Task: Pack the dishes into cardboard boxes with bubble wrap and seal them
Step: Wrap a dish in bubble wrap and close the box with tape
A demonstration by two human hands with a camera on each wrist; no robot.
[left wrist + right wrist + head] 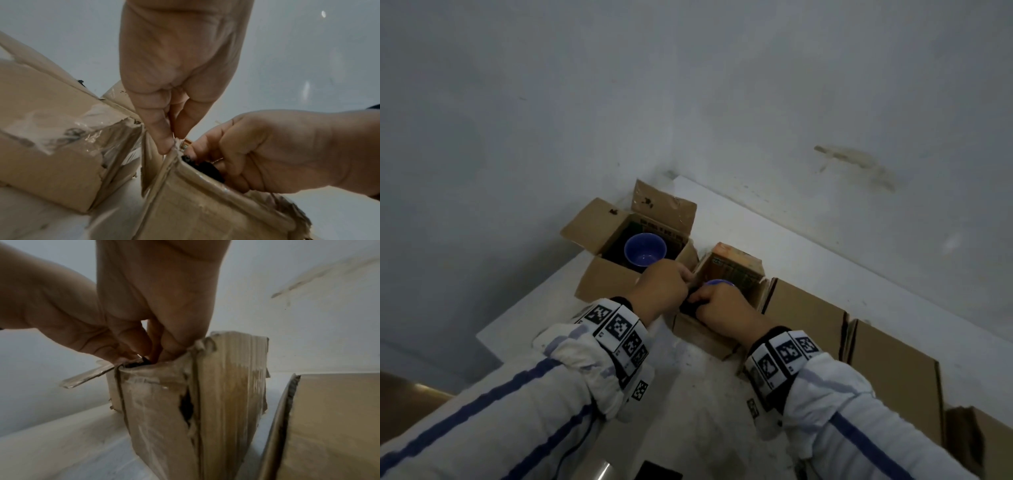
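cardboard is soft, so the left hand (659, 286) should keep pinching the small box (717, 322) corner at 9 o'clock while the right hand (722, 305), curled on dark padding (207, 168), tucks it gently beside the blue bowl (719, 283) inside.

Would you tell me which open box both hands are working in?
The nearer open box, right of the one showing a whole blue bowl; both hands meet at its rim.

Print on the box flaps (736, 270) is too blurred to read.
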